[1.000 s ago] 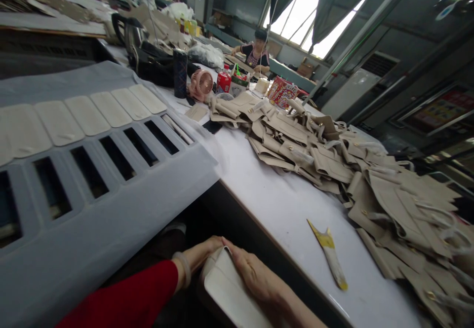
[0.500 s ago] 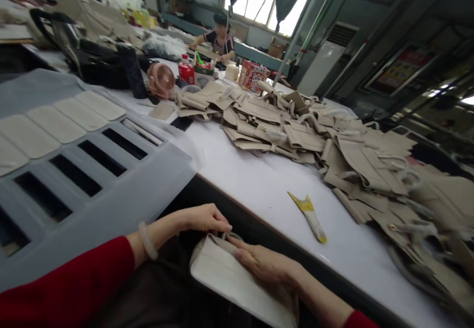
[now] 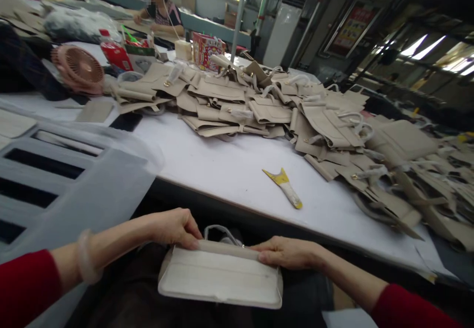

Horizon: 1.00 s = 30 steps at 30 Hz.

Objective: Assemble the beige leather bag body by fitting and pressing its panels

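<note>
A pale beige handbag (image 3: 222,276) rests over my lap, its flat whitish side facing up toward me. My left hand (image 3: 176,229) pinches the bag's far edge near the left corner. At the right end of that same edge, my right hand (image 3: 287,252) grips it between thumb and fingers. Beyond the edge, between the hands, a plastic-wrapped handle (image 3: 224,233) loops up. On the white table ahead lies a yellow-and-white forked tool (image 3: 284,187), touched by neither hand.
Many beige bag pieces (image 3: 266,106) are heaped across the white table (image 3: 207,158). Left is a grey slotted sheet (image 3: 107,185). Behind stand a pink fan (image 3: 79,69), a red bottle (image 3: 114,52) and a red patterned box (image 3: 207,51). A person (image 3: 163,10) sits across the table.
The bag has turned from slanting to nearly level before me. My hands have moved apart, from close together to opposite ends of its far edge. The camera view has swung right.
</note>
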Motion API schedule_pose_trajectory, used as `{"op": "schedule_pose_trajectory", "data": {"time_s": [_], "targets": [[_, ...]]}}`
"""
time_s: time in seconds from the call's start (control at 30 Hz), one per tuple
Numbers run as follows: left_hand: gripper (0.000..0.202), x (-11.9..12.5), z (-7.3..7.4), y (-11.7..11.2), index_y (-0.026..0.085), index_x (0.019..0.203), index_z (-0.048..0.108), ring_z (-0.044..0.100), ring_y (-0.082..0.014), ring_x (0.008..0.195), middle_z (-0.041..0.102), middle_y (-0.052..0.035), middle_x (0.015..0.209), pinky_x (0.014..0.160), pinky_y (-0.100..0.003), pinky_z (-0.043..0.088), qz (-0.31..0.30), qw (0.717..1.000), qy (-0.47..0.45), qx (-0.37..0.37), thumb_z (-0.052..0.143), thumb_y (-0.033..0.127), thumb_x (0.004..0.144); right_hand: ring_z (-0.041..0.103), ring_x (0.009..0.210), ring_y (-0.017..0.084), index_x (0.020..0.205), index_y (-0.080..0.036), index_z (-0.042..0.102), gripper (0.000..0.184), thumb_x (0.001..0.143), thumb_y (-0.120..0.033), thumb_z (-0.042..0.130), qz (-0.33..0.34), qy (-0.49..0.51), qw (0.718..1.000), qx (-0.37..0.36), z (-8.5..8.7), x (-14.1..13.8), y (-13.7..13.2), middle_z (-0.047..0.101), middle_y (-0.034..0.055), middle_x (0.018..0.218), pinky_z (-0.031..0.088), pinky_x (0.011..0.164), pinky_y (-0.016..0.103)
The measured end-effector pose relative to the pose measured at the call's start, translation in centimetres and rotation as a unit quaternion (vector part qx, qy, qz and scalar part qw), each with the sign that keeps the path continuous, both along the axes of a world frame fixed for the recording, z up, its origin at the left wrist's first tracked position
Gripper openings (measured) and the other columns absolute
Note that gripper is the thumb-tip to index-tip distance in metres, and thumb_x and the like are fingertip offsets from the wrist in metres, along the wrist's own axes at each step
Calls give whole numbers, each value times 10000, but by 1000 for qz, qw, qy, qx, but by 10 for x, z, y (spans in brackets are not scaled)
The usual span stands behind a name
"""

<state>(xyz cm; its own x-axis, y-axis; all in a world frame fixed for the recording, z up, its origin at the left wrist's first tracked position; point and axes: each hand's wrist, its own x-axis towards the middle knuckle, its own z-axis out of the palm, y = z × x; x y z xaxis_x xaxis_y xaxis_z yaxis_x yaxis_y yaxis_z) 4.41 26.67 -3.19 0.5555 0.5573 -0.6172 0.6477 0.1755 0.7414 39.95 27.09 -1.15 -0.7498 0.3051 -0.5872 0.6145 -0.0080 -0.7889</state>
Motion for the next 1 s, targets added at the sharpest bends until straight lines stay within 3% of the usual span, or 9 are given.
{"op": "schedule_pose_trajectory", "data": {"time_s": [0.23, 0.37, 0.47, 0.57, 0.63, 0.7, 0.77, 0.87, 1.0], "targets": [[327, 29, 1, 0, 276, 1017, 769, 675, -246, 938, 759, 27, 960, 748, -239, 475, -21, 997, 35, 61, 683, 426, 739, 668, 889, 243, 1175, -319, 702, 361, 864, -460, 585, -92, 10, 993, 67, -9, -28, -12, 754, -18, 1011, 465, 770, 301], [374, 53, 4, -5, 290, 1061, 737, 644, -249, 963, 721, -3, 1060, 800, -273, 457, -23, 982, 66, 178, 706, 437, 719, 662, 815, 231, 898, -301, 787, 299, 636, -442, 820, -290, 59, 955, 36, -20, -39, -18, 762, -23, 843, 446, 845, 321], [271, 73, 12, -22, 268, 1006, 698, 597, -227, 1004, 668, -10, 1106, 859, -291, 419, 2, 958, 43, 283, 693, 348, 747, 645, 943, 218, 838, -251, 765, 361, 642, -553, 785, -469, 101, 876, 53, -38, -23, -37, 753, 9, 903, 398, 978, 312], [116, 94, 19, -51, 230, 878, 644, 569, -205, 922, 642, -9, 947, 806, -305, 395, 28, 945, 17, 325, 664, 307, 795, 644, 881, 197, 797, -208, 703, 620, 752, -787, 489, -661, 121, 739, 34, -71, -6, -86, 724, 47, 824, 441, 934, 339], [92, 108, 21, -71, 224, 832, 624, 556, -198, 882, 627, 1, 882, 774, -307, 377, 24, 944, -6, 328, 675, 294, 801, 639, 731, 208, 744, -188, 649, 723, 719, -865, 399, -747, 129, 652, -21, -98, -12, -126, 688, 68, 723, 506, 760, 368], [93, 120, 21, -86, 222, 813, 618, 552, -196, 874, 626, 8, 859, 764, -307, 367, 14, 944, -25, 328, 696, 269, 791, 620, 594, 226, 682, -167, 611, 689, 691, -845, 487, -779, 158, 597, -107, -124, -34, -158, 647, 83, 615, 512, 603, 383], [99, 131, 18, -96, 220, 807, 619, 552, -195, 866, 627, 11, 840, 758, -309, 362, 11, 942, -27, 334, 708, 260, 790, 654, 648, 248, 718, -162, 623, 637, 727, -789, 513, -787, 225, 551, -165, -143, -63, -172, 679, 103, 681, 536, 623, 400], [85, 141, 14, -102, 223, 801, 623, 553, -192, 836, 623, 22, 795, 752, -318, 355, 11, 937, -8, 350, 695, 267, 815, 681, 896, 262, 847, -186, 645, 488, 788, -655, 521, -783, 340, 485, -190, -158, -97, -160, 721, 92, 912, 552, 798, 408], [146, 147, 10, -106, 212, 732, 603, 553, -193, 821, 618, 16, 768, 747, -327, 356, 4, 931, 12, 365, 642, 264, 863, 663, 959, 264, 816, -201, 622, 274, 768, -466, 579, -775, 420, 435, -184, -172, -110, -131, 708, 62, 847, 528, 898, 428]]}}
